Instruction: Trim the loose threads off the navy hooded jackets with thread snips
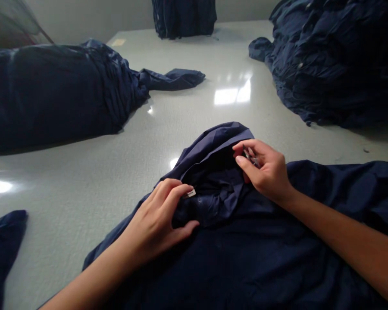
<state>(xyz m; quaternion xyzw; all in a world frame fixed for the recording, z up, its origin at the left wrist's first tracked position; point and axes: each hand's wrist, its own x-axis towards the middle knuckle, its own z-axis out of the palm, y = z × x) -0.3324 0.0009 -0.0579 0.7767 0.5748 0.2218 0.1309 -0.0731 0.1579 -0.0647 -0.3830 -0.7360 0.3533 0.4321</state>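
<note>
A dark navy garment (245, 258) lies spread on the pale table (84, 189) in front of me, its collar end bunched up toward the middle. My left hand (158, 219) pinches the fabric near a small white label (189, 193) at the collar. To the right, my right hand (261, 168) rests on the raised fold and holds a small metal tool (250, 157), likely thread snips, between its fingers.
Large heaps of the same navy cloth sit at the left (51, 90) and the far right (336, 56). Another stack (184, 17) stands at the back by the wall. A navy scrap (3, 241) lies at the near left edge.
</note>
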